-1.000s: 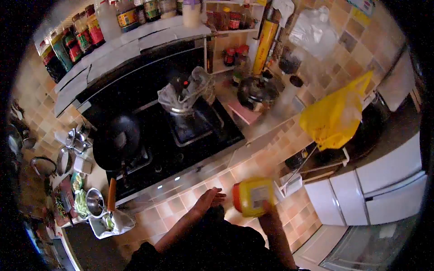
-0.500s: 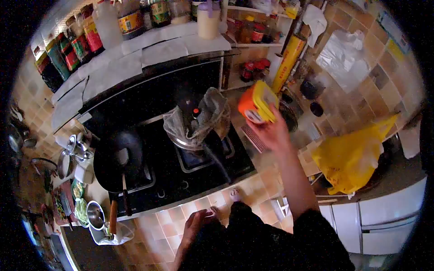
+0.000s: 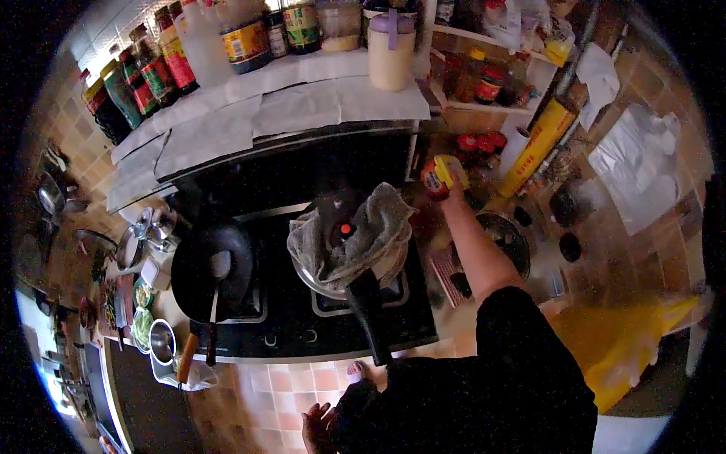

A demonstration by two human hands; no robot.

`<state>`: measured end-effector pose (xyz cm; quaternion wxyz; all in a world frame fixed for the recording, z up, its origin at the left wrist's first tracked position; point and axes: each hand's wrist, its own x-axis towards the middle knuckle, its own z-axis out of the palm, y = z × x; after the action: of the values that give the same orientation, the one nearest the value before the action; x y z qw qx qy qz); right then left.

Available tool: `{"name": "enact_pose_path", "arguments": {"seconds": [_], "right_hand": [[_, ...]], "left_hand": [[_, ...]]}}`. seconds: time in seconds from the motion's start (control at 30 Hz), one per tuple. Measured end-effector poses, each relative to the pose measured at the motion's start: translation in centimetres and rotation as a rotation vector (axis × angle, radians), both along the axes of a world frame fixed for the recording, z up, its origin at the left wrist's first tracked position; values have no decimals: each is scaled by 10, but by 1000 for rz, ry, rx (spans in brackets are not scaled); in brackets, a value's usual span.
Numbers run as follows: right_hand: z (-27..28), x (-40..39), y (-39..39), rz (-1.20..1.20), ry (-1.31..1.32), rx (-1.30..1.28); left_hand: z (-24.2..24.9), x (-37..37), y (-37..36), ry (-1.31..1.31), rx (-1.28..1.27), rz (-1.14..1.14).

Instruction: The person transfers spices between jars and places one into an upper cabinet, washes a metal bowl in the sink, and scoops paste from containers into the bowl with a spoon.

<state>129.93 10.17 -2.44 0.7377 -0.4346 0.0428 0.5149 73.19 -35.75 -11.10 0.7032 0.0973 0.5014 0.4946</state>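
My right hand [image 3: 456, 191] reaches out to the back corner, to the right of the stove. It grips an orange tub with a yellow lid [image 3: 437, 180], close to several red-lidded jars [image 3: 481, 143] under the corner shelf. Down by my body hangs my left hand [image 3: 318, 425], holding nothing, its fingers apart. A lidded pot with a grey cloth [image 3: 333, 250] draped over it sits on the right burner, its black handle pointing toward me. On the left burner rests a dark wok [image 3: 204, 265] with a spatula [image 3: 218, 268] in it.
Sauce bottles [image 3: 155, 68] and jars line the ledge behind the stove [image 3: 302, 340]. A yellow box [image 3: 538, 147] leans at the right corner. On the left counter are a metal bowl [image 3: 161, 340] and greens [image 3: 142, 327]. A yellow bag [image 3: 605, 352] lies at right.
My right hand has carried the tub away from me, toward the red-lidded jars at the back corner. My left hand has dropped lower, its fingers now apart. The view has shifted.
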Motion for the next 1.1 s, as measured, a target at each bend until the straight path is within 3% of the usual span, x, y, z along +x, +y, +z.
{"name": "enact_pose_path", "arguments": {"seconds": [0.03,0.13,0.17,0.3,0.37,0.43,0.5,0.6,0.63,0.73,0.87,0.9,1.0,1.1], "right_hand": [[-4,4,2,-11,-32,11],[-37,27,23,19,-153,110],[-73,48,43,70,-209,187],[-98,66,64,100,-12,82],[-99,68,66,95,-61,51],[-51,40,48,-11,-176,-93],[-85,53,63,93,-266,34],[-78,56,58,144,-220,69],[-65,51,53,146,-173,56],[-34,32,40,77,-165,64],[-3,14,19,41,4,45],[16,3,4,40,21,55],[96,-42,-74,59,63,106],[122,-82,-172,206,48,315]], "left_hand": [[3,5,6,-478,-23,107],[25,38,3,-29,-52,20],[27,46,4,-42,-26,21],[63,67,12,-11,12,-5],[94,90,25,104,4,-45],[116,109,37,287,-6,-106],[92,96,29,132,-19,-68],[80,91,31,31,-38,-78],[79,91,31,21,-45,-90],[67,86,34,308,223,-305],[81,93,59,309,8,-138],[61,78,54,593,249,-316],[80,79,84,443,-24,-266],[61,64,97,492,77,-406]]}}
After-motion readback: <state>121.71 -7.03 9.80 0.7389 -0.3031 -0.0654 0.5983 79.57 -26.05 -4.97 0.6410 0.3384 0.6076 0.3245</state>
